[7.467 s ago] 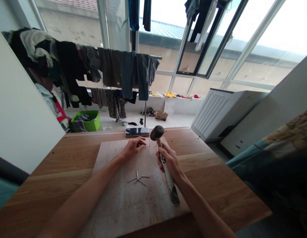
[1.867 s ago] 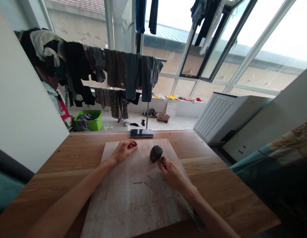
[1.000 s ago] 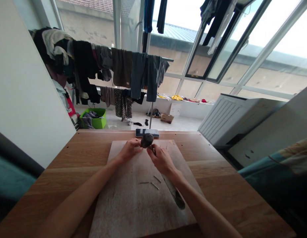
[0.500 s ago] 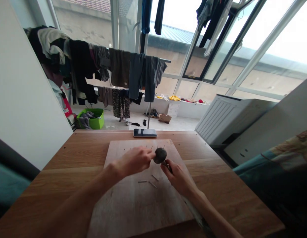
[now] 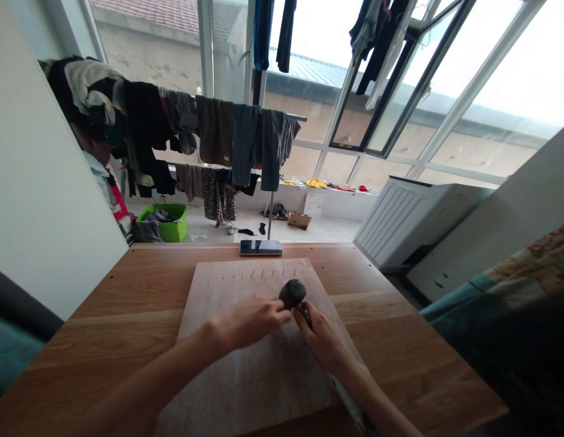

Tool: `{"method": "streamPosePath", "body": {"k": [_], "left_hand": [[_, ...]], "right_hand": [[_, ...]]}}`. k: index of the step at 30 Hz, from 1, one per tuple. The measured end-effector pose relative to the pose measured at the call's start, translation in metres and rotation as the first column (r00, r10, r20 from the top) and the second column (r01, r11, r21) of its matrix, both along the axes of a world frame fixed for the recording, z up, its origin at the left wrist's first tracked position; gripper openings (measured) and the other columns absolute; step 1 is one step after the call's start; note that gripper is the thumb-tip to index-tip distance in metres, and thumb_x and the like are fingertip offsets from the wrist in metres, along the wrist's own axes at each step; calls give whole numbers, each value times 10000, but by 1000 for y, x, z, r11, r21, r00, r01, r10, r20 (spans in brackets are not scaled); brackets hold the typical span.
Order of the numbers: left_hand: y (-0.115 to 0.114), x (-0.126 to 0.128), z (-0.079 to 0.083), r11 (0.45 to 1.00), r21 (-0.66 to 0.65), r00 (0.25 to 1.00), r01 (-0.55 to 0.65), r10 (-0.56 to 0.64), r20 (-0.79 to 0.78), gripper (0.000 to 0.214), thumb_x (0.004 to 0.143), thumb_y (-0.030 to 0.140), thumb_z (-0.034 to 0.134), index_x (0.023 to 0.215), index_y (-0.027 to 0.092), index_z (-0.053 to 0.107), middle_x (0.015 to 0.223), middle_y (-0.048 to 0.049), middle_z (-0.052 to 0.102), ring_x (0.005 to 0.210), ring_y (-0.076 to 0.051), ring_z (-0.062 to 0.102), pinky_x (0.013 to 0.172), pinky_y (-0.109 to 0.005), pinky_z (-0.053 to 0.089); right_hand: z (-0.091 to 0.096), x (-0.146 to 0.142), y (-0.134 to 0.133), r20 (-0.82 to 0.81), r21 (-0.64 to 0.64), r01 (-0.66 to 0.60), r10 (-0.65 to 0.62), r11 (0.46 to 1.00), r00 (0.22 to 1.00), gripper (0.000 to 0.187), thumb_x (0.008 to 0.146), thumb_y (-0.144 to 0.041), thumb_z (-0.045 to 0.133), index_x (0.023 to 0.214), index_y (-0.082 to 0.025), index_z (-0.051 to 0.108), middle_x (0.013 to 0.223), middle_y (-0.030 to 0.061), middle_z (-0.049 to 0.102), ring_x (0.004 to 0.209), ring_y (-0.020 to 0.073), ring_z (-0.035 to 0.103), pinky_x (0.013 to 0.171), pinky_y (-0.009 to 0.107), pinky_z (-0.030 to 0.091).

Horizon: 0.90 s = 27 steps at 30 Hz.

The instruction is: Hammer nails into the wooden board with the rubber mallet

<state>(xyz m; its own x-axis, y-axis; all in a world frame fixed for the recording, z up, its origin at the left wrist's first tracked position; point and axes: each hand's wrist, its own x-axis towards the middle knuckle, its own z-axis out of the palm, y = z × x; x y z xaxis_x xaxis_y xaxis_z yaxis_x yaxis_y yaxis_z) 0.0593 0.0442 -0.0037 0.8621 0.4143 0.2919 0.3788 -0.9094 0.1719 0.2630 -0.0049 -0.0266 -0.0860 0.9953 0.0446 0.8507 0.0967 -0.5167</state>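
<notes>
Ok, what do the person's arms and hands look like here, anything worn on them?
Both forearms are bare as far as the picture shows, with no sleeves in view. The left hand and the right hand wear no gloves. No watch, bracelet or ring shows on either wrist or on the fingers, though the picture is too small to rule out a thin ring.

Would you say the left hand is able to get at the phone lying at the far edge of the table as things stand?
Probably yes: the left hand rests on the board, and only low nails stand between it and the phone.
</notes>
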Motion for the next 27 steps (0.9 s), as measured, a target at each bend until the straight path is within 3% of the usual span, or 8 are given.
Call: {"method": "streamPosePath", "body": {"k": [3, 6, 9, 12, 16, 27], "left_hand": [[33, -32, -2, 963, -234, 958, -134, 186, 220, 246, 838, 59, 547, 972, 211, 686, 936, -38, 703, 834, -176, 679, 768, -275, 538], [63, -62, -19, 865, -415, 782, -281, 457, 423, 130, 844, 175, 584, 937, 185, 675, 919, -36, 720, 816, -169, 680, 767, -285, 559], [78, -78, -37, 783, -531, 660, -323, 589, 467, 137, 828, 265, 612, 916, 175, 668, 874, -34, 732, 790, -176, 693, 755, -296, 574], [79, -79, -44, 783, -533, 672, -321, 585, 454, 152, 819, 298, 617, 898, 178, 667, 838, -29, 729, 759, -170, 686, 719, -281, 567], [75, -73, -39, 797, -503, 718, -334, 561, 413, 132, 817, 295, 607, 860, 183, 661, 787, -19, 713, 702, -153, 655, 657, -253, 535], [74, -72, -43, 807, -477, 735, -350, 551, 394, 91, 816, 244, 600, 863, 190, 657, 760, -14, 715, 695, -161, 671, 692, -272, 540]], "right_hand": [[-1, 1, 1, -22, -5, -8, 8, 1000, 1000, 289, 993, -356, 422, 993, -198, 664, 869, 99, 748, 876, 257, 697, 707, 281, 416], [-2, 2, 2, -46, -12, 0, 0, 1000, 999, 290, 989, -367, 421, 977, -197, 656, 862, 99, 744, 872, 261, 695, 711, 287, 418], [-2, 2, 1, -85, -21, -7, 5, 1000, 996, 302, 988, -383, 406, 962, -193, 639, 863, 103, 743, 855, 267, 694, 715, 300, 414], [-1, 1, 1, -103, -20, -12, 10, 1000, 995, 308, 987, -391, 395, 951, -192, 626, 855, 100, 740, 843, 269, 693, 712, 306, 407], [2, -1, 0, -87, -19, 2, -3, 1000, 996, 310, 982, -394, 390, 924, -193, 620, 832, 101, 739, 809, 268, 691, 689, 311, 396], [12, -17, 12, -143, 13, -46, 47, 999, 989, 296, 966, -404, 431, 851, -211, 623, 714, 48, 702, 675, 212, 671, 578, 267, 375]]}}
